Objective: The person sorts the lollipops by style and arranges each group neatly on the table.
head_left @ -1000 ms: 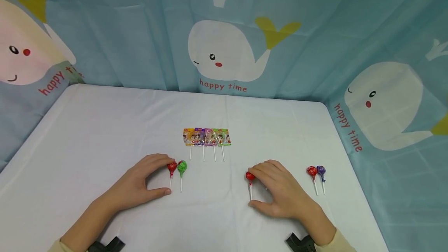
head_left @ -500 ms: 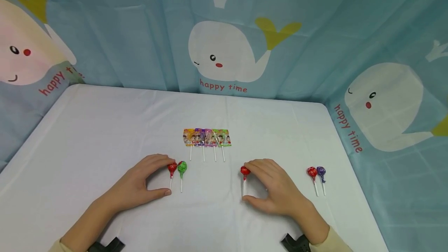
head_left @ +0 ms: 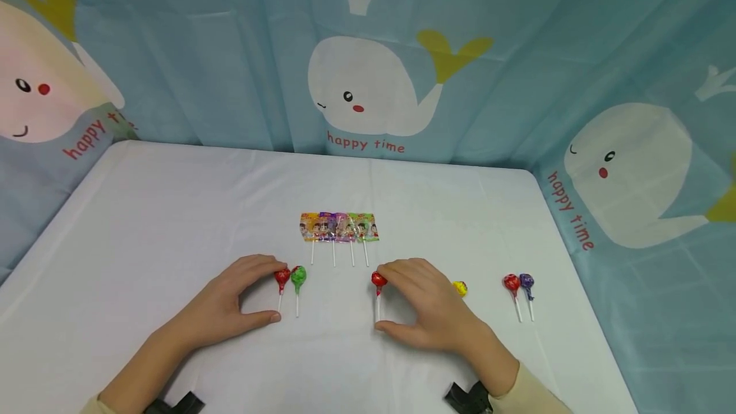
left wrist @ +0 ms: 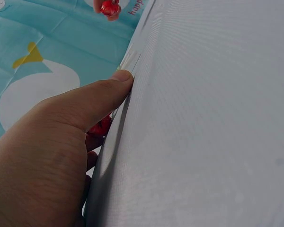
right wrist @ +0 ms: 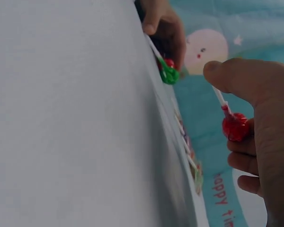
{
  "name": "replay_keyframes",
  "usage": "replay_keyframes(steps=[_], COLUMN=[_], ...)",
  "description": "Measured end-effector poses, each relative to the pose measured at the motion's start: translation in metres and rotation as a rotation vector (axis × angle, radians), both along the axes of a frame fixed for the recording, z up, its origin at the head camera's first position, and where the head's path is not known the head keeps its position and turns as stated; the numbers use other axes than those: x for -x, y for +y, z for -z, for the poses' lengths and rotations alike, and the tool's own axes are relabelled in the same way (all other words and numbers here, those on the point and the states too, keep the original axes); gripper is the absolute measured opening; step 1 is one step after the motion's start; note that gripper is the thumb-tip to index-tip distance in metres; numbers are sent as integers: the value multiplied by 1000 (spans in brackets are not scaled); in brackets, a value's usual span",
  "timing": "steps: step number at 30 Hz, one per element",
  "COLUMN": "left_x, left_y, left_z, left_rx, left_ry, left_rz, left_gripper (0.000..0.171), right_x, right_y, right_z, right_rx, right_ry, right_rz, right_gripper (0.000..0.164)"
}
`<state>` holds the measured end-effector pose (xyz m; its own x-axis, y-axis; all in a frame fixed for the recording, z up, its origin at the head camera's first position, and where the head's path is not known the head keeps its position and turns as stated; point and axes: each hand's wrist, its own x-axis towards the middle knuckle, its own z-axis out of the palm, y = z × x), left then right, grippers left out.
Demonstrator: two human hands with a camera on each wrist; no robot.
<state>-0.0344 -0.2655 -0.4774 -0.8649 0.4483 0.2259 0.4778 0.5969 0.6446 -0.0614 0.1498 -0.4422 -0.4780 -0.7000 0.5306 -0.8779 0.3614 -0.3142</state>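
In the head view my left hand [head_left: 221,302] holds a red lollipop [head_left: 282,277] lying on the white cloth, fingers at its candy head and thumb by the stick's lower end. Right beside it lies a green lollipop [head_left: 298,276]. My right hand [head_left: 434,305] pinches another red lollipop [head_left: 378,280] lengthwise, fingertips on the head and thumb at the stick's end. The right wrist view shows this red lollipop [right wrist: 235,126] raised off the table. Partly hidden behind the right hand is a yellow candy head [head_left: 460,288].
Several lollipops in flat printed wrappers [head_left: 339,227] lie in a row at the table's middle, sticks toward me. Further right are a red lollipop [head_left: 512,283] and a purple one [head_left: 526,282]. A blue whale-print curtain [head_left: 230,50] hangs along the table's back and sides.
My right hand has moved left with its red lollipop, toward the green one, uncovering the yellow candy head. The left hand has stayed in place.
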Motion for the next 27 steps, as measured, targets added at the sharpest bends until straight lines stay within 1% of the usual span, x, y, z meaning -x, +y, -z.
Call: replay_keyframes(steps=[4, 8, 20, 23, 27], left_x=[-1, -1, 0, 0, 1], left_y=[1, 2, 1, 0, 0], left_z=[0, -1, -3, -2, -1], left_rx=[-6, 2, 13, 16, 30], left_ry=[7, 14, 27, 26, 23], left_rz=[3, 3, -1, -2, -8], left_gripper=[82, 81, 81, 81, 81], right_x=[2, 5, 16, 19, 21], right_y=[-13, -24, -45, -50, -57], right_z=[-3, -4, -6, -6, -5], right_rx=[-15, -8, -3, 1, -10], right_ry=[-3, 7, 33, 27, -3], right_rz=[-8, -15, -5, -8, -18], right_gripper=[77, 77, 78, 78, 77])
